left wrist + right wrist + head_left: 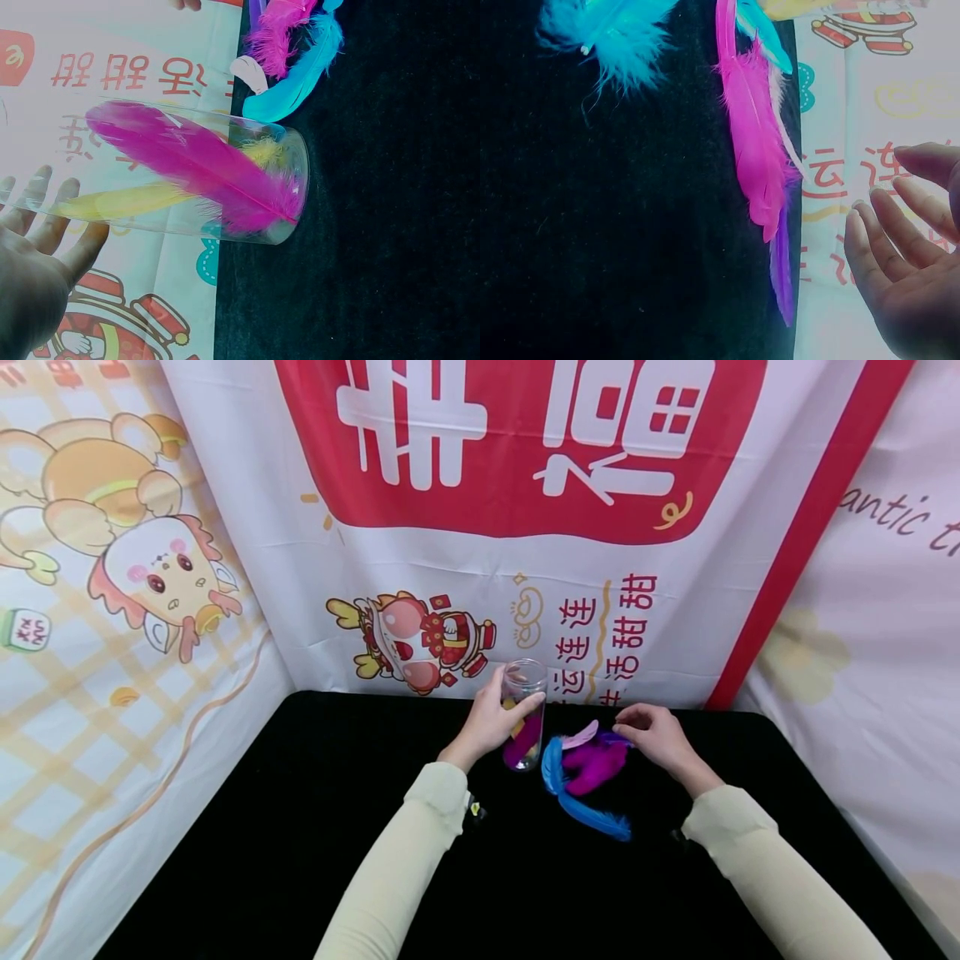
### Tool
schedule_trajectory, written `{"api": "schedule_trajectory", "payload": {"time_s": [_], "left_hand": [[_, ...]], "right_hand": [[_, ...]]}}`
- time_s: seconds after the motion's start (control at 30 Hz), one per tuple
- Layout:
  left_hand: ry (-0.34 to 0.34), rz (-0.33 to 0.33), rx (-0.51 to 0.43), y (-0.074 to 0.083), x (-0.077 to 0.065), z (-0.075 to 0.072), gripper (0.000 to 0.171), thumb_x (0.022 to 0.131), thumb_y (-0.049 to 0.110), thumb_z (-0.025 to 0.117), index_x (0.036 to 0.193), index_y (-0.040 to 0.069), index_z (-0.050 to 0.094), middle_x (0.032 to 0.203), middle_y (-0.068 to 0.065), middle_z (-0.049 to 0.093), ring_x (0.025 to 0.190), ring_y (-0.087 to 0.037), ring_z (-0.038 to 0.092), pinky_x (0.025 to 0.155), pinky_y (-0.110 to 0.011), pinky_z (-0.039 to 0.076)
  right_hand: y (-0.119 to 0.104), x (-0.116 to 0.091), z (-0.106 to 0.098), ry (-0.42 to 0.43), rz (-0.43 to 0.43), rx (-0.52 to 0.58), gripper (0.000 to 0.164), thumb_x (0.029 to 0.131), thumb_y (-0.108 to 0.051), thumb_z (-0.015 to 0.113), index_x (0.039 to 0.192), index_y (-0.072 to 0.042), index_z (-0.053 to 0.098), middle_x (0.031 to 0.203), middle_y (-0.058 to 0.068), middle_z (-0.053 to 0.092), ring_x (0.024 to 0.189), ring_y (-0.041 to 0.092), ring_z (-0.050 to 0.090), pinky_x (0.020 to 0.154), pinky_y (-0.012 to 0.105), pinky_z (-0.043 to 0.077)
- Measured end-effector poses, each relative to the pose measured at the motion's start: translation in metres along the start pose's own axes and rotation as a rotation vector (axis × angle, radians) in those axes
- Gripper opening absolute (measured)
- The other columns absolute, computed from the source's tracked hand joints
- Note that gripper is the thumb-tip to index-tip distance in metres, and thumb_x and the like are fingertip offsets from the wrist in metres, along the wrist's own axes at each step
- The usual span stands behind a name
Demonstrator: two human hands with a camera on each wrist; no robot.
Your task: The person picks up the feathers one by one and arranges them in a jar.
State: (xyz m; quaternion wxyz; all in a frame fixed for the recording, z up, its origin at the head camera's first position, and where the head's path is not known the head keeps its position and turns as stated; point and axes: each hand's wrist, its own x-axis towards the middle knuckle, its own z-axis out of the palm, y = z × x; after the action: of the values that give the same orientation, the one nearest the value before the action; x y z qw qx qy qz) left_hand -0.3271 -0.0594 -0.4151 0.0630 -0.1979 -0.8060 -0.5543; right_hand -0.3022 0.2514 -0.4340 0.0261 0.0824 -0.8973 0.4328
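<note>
My left hand (483, 727) grips a clear cylindrical jar (525, 677) around its side, near the back edge of the black table. Inside the jar lie a magenta feather (191, 157) and yellow feathers (127, 201). To the jar's right is a loose pile of feathers: magenta ones (596, 767), two blue ones (596, 816), a pale pink one (582, 735) and a purple one (781, 274). My right hand (663, 742) hovers beside the purple feather at the pile's right end. Its fingers are loosely bent, with nothing between them in the right wrist view.
The black tabletop (300, 827) spreads out under both arms. Right behind it hangs a white and red printed cloth (525, 552). Patterned cloths stand along the left side (112, 693) and the right side (862, 693).
</note>
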Motion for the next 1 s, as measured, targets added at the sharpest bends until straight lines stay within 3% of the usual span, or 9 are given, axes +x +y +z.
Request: {"api": "schedule_trajectory", "payload": {"time_s": [0.27,0.4,0.7,0.87,1.0], "left_hand": [[-0.004,-0.007,0.012,0.0,0.0,0.0,0.074,0.094,0.054,0.07,0.151,0.019,0.038,0.139,-0.012,0.06,0.121,-0.022,0.06,0.107,-0.047,0.046],[-0.002,-0.006,0.013,0.001,0.0,0.0,0.074,0.094,0.053,0.07,0.151,0.018,0.038,0.139,-0.012,0.06,0.121,-0.022,0.06,0.107,-0.047,0.046],[-0.004,0.0,0.004,0.0,-0.001,0.001,0.076,0.094,0.053,0.07,0.152,0.016,0.038,0.139,-0.013,0.06,0.122,-0.024,0.059,0.109,-0.051,0.044],[0.002,-0.004,0.015,0.0,-0.002,0.001,0.076,0.094,0.054,0.07,0.151,0.016,0.039,0.136,-0.006,0.062,0.121,-0.021,0.06,0.108,-0.047,0.046],[0.002,-0.004,0.01,0.0,-0.001,0.0,0.075,0.094,0.054,0.07,0.151,0.017,0.039,0.136,-0.008,0.062,0.122,-0.022,0.06,0.108,-0.049,0.045]], "right_hand": [[0.013,0.002,0.002,-0.001,0.029,0.022,0.027,0.1,-0.02,0.069,0.118,0.001,0.068,0.111,0.018,0.072,0.1,0.04,0.067,0.076,0.038,0.058],[0.018,0.002,0.003,0.001,0.036,0.026,0.027,0.1,-0.018,0.068,0.118,0.003,0.067,0.113,0.021,0.071,0.1,0.041,0.067,0.079,0.047,0.059],[0.027,0.001,0.005,-0.014,0.075,0.024,0.03,0.1,-0.017,0.067,0.12,0.005,0.067,0.115,0.021,0.069,0.097,0.04,0.067,0.08,0.05,0.059],[0.033,0.0,0.007,-0.022,0.085,0.017,0.03,0.101,-0.019,0.066,0.12,0.004,0.067,0.114,0.02,0.069,0.091,0.035,0.069,0.078,0.047,0.06],[0.038,0.001,0.008,-0.019,0.08,-0.006,0.029,0.101,-0.019,0.067,0.119,0.004,0.067,0.11,0.018,0.07,0.085,0.031,0.069,0.073,0.039,0.059]]}}
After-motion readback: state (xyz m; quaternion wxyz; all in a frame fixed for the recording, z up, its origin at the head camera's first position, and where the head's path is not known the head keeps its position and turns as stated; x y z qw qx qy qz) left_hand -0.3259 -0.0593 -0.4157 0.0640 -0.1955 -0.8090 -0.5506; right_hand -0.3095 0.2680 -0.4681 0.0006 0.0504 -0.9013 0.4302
